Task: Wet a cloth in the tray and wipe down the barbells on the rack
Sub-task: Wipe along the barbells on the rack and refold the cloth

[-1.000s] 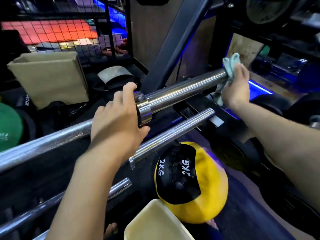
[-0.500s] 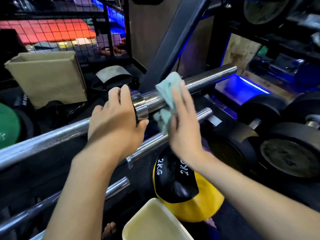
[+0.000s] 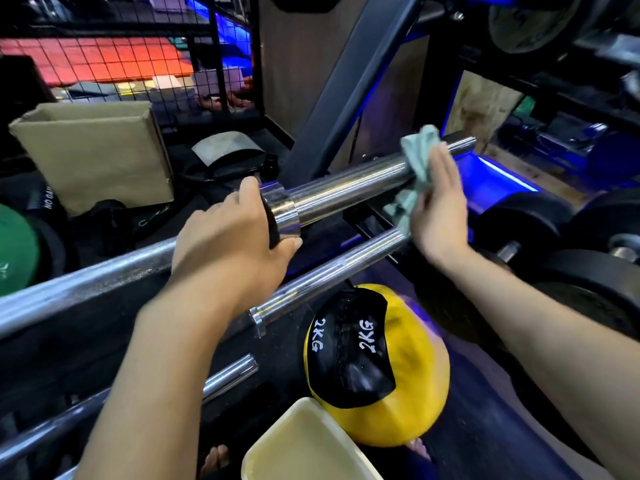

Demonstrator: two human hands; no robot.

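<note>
Top barbell (image 3: 346,188) lies on the rack w/ its long axis running from lower left up to upper right; sleeve end at far right, collar near centre. Cloth (image 3: 417,161) is draped over the sleeve close to that far end, tail hanging down toward the second barbell (image 3: 332,271) just below. Right hand (image 3: 438,206) is the nearer one to the cloth: fingers straight, palm pressing cloth flat against the bar's near side, forearm reaching in from lower right. Next stroke prob. runs along the axis, back toward the collar. Left hand (image 3: 235,247) grips the bar at the collar, fingers curled over, steadying it. Tray (image 3: 273,448) sits bottom centre, beside the yellow 2KG ball (image 3: 415,375).
</note>
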